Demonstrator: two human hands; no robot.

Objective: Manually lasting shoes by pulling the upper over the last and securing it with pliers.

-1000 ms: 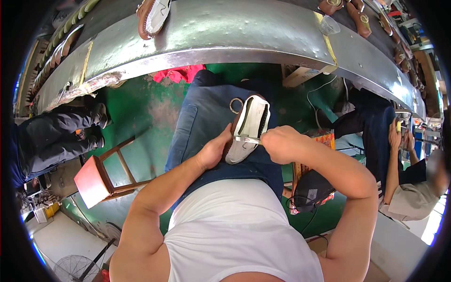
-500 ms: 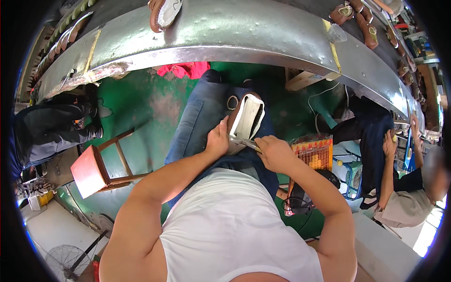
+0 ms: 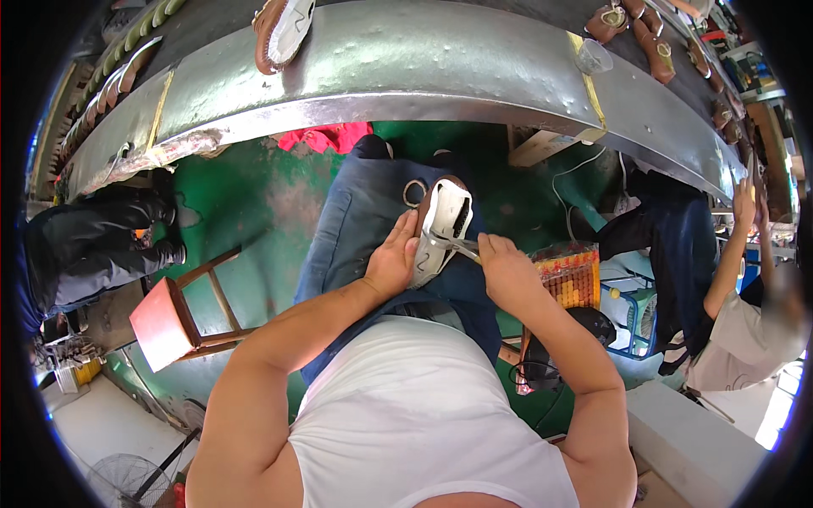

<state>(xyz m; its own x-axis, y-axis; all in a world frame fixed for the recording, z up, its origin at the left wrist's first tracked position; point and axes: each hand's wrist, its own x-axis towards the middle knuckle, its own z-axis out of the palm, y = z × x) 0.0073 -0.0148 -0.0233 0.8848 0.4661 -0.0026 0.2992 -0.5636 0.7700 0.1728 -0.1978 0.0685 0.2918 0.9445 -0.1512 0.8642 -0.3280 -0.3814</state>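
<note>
On my lap lies a brown shoe (image 3: 434, 259) with its white underside turned up, a dark strip along one inner edge, and a strap loop at its far end. My left hand (image 3: 395, 256) lies along its left side, fingers stretched against the brown upper and thumb near the white edge, steadying it. My right hand (image 3: 508, 269) is wrapped round the handles of metal pincers (image 3: 458, 245). Their head rests on the shoe's underside, near the middle. Whether the jaws are closed on the edge material is too small to tell.
A metal-topped workbench (image 3: 381, 63) curves across the front, with another brown shoe (image 3: 279, 35) on it and more at the right. A red-seated stool (image 3: 165, 324) stands left. At right are a beaded seat mat (image 3: 572, 278), a blue-framed fan (image 3: 641, 317) and a seated person (image 3: 745, 339).
The shoe has turned and tipped so more of its near underside shows. The pincers' head now lies farther over it. My left fingers have straightened. The person at right has raised their arms.
</note>
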